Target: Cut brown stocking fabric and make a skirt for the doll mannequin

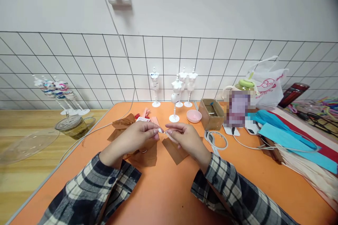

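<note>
At the centre of the frame, the left hand (133, 140) and right hand (186, 140) meet fingertip to fingertip, both pinched closed on a small white piece (161, 131) held just above the orange tabletop (163, 190). Brown paper pieces (174, 152) lie beneath them; white miniature mannequin stands (175, 93) and a pink bowl (194, 116) sit just behind

Four white miniature dress forms (176, 91) at the wire grid (162, 56); pink bowl (194, 116); open cardboard box (212, 122); glass mug (74, 127), probably tea; blue paper sheets (286, 137); white carrier bag (269, 87)
</note>
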A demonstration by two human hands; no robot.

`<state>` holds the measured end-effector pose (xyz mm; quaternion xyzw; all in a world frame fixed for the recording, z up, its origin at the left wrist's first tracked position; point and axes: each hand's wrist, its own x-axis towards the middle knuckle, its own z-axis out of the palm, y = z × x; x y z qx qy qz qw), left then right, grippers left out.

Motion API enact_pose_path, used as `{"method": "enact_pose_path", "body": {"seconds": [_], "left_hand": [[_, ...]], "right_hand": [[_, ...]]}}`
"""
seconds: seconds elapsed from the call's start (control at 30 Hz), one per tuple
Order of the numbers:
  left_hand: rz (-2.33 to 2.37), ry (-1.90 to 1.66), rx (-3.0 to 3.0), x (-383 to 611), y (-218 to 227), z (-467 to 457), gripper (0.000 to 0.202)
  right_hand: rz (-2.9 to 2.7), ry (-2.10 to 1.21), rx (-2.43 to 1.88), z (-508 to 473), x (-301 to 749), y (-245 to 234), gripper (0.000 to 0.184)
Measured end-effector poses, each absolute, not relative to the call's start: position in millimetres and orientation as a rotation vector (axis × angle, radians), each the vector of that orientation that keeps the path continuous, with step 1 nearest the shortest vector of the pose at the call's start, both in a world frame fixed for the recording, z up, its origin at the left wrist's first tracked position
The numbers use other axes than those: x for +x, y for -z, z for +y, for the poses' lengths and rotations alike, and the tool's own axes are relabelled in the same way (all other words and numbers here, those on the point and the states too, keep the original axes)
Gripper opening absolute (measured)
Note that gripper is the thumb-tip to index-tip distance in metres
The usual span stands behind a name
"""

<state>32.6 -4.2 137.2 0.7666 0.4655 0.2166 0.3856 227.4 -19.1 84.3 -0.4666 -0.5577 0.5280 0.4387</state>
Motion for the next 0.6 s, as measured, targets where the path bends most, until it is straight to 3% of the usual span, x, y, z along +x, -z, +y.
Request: {"method": "enact_pose_path", "body": {"seconds": [0.23, 0.6], "left_hand": [[1.283, -0.599, 2.075, 40.8, -135.8, -11.0, 0.032], [1.139, -0.645, 1.985, 51.6, -149.6, -34.0, 0.029]], "right_hand": [[-1.595, -0.638, -1.109, -25.0, 229.1, -91.8, 0.022], [-1.884, -0.320, -1.081, -40.1, 235.1, -109.5, 0.005]]}}
